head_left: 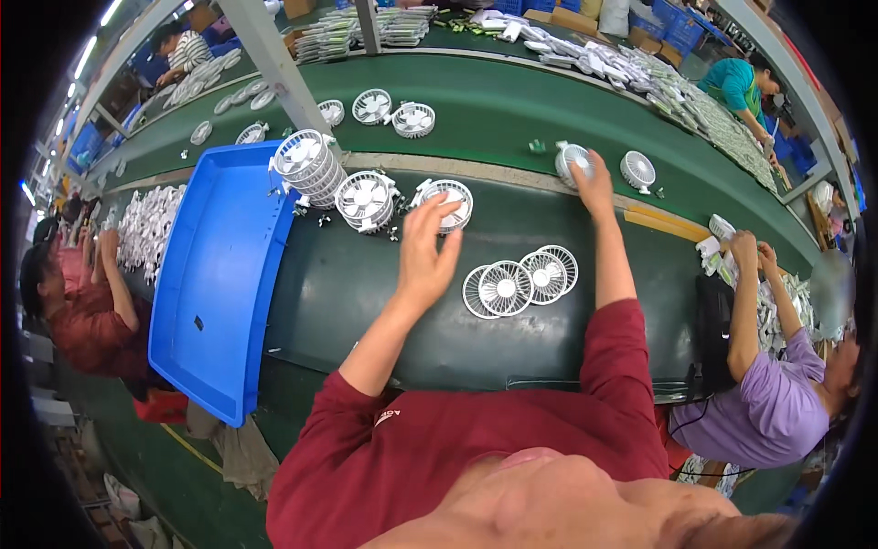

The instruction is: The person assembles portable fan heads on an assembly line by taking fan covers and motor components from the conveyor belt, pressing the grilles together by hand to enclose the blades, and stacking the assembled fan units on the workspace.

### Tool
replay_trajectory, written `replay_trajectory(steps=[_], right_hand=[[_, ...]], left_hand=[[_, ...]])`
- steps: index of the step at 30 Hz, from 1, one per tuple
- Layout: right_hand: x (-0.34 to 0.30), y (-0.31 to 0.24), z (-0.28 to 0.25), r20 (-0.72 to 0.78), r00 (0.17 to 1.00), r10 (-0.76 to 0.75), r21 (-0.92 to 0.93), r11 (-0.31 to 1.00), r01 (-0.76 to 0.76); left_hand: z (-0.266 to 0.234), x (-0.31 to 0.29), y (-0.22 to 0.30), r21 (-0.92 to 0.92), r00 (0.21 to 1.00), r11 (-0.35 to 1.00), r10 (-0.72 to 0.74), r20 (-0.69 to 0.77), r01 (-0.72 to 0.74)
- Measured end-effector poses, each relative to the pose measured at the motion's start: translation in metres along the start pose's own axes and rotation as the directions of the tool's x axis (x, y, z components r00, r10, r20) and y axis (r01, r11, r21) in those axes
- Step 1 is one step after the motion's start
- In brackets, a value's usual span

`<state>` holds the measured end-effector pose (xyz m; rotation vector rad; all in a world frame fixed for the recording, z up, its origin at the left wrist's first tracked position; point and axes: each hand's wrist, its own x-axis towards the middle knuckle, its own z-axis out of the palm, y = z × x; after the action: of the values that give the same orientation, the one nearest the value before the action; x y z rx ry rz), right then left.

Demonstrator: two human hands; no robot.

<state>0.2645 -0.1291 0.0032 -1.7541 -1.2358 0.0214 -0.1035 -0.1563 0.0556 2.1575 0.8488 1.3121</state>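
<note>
My left hand (427,256) rests over a white fan housing (464,199) at the far side of the green work surface. Its fingers are stretched across the open fan with the thumb apart. On the edge of the conveyor belt, my right hand (594,188) has its fingers round the right side of a white fan with a grille (567,163); part of the fan is hidden by them. Several round white wire grilles (506,288) lie overlapping between my forearms. Left of my left hand sit another open fan (365,200) and a tall stack of fan housings (307,165).
A large blue tray (208,274) stands at the left. More fans (413,119) lie on the green conveyor belt (494,101) beyond a raised edge. One fan (637,170) lies right of my right hand. Co-workers sit on both sides, and a metal post (273,69) rises at the belt.
</note>
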Motion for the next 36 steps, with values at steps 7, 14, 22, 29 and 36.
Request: replay_trajectory(steps=[7, 14, 22, 29, 36], right_hand=[[-0.116, -0.107, -0.044, 0.416, 0.895, -0.162, 0.139, 0.984, 0.113], [-0.192, -0.159, -0.024, 0.717, 0.548, -0.431, 0.067, 0.825, 0.561], [-0.179, -0.156, -0.02, 0.687, 0.543, -0.483, 0.209, 0.847, 0.488], [-0.127, -0.188, -0.034, 0.557, 0.768, -0.318, 0.401, 0.912, 0.087], [-0.086, -0.197, -0.019, 0.206, 0.976, -0.065, 0.608, 0.79, -0.076]], left_hand=[[-0.016, 0.005, -0.055, 0.32, 0.999, 0.947, -0.039, 0.02, 0.03], [0.008, 0.022, -0.069, 0.232, 0.999, 0.972, -0.051, 0.0, 0.049], [0.006, 0.023, -0.081, 0.346, 0.975, 0.913, -0.222, -0.019, 0.214], [0.008, 0.035, -0.048, 0.302, 0.976, 0.93, -0.183, -0.119, 0.211], [0.064, 0.066, -0.031, -0.933, 0.878, 0.147, -0.413, 0.243, 0.328]])
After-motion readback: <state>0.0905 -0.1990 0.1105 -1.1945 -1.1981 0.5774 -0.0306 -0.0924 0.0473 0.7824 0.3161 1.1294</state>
